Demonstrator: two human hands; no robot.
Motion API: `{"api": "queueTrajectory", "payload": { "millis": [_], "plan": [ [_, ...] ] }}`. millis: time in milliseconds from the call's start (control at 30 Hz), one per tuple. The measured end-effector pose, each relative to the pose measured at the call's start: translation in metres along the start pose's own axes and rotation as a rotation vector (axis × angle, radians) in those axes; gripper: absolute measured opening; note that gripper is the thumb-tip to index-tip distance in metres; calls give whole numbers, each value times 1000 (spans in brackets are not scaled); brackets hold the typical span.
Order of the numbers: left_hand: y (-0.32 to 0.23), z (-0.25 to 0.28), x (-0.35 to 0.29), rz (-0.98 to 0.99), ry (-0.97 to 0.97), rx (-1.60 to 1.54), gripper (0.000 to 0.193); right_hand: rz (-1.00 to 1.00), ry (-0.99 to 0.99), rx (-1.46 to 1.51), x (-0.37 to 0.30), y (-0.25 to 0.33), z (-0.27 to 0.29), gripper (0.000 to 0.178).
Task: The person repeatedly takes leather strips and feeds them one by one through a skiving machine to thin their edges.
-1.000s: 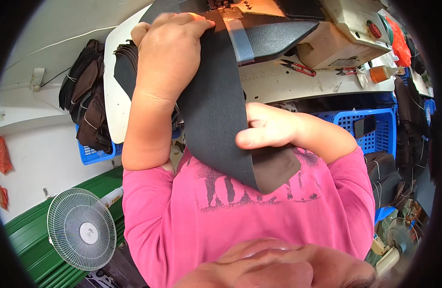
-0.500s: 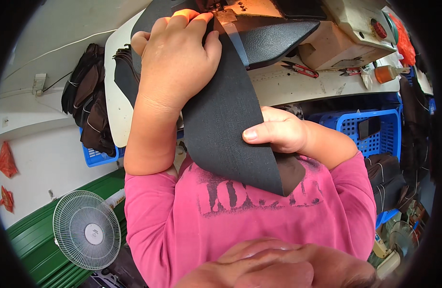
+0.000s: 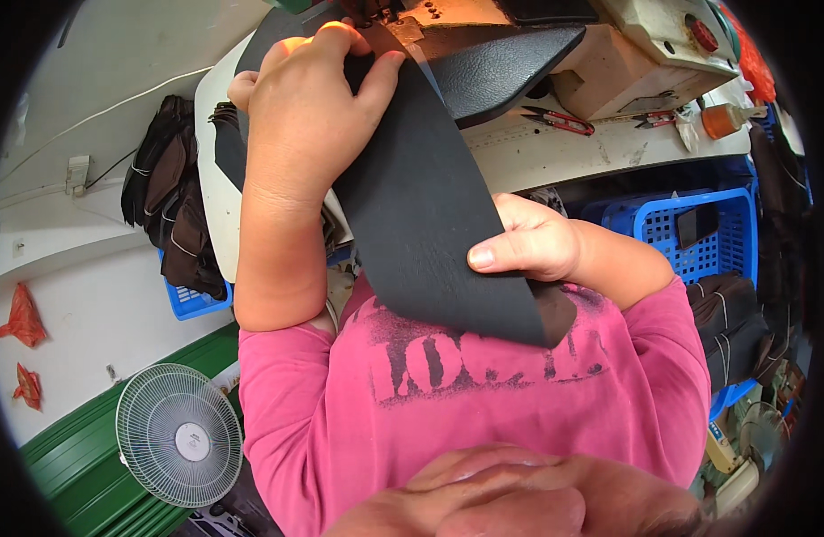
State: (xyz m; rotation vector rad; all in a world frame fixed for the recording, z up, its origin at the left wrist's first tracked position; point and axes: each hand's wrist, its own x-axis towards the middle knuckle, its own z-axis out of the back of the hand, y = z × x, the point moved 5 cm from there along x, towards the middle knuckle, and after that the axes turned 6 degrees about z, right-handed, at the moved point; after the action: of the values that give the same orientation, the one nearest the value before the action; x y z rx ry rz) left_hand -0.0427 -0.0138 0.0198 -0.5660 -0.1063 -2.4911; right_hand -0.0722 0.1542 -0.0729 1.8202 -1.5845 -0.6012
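Observation:
A long black leather-like strip (image 3: 421,224) runs from under the sewing machine (image 3: 407,25) down toward my chest, its lower corner folded to a brown underside. My left hand (image 3: 309,116) lies over its upper end close to the machine's needle area. The fingers there are bent and pressed down, with the thumb spread away from them. Lower down, my right hand (image 3: 528,242) grips the strip's right edge, thumb on top and fingers hidden beneath. Beside the machine, a glossy black padded piece (image 3: 510,76) sticks out to the right.
Red-handled thread snips (image 3: 560,121) and an orange bottle (image 3: 721,120) lie on the white table (image 3: 600,166). Blue baskets (image 3: 649,219) stand right, near bundled dark pieces (image 3: 725,327). More dark bundles (image 3: 184,215) hang at the left, above a fan (image 3: 184,438).
The strip has shifted slightly up toward the machine, and its lower corner has moved right. My left thumb has moved up and farther from the fingers. My right hand still grips the edge.

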Motion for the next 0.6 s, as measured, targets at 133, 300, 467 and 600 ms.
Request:
{"api": "queueTrajectory", "payload": {
  "millis": [133,300,467,600],
  "plan": [
    [7,-6,3,-24,-14,-33,34,22,33,-3,-5,1,9,32],
    [15,-12,5,45,9,-115,40,111,-13,43,-9,8,18,30],
    [16,-9,3,11,-41,-115,39,187,13,10,-9,15,26,30],
    [17,-10,5,104,56,-219,39,200,-13,-8,-9,17,31,29]
  ]
}}
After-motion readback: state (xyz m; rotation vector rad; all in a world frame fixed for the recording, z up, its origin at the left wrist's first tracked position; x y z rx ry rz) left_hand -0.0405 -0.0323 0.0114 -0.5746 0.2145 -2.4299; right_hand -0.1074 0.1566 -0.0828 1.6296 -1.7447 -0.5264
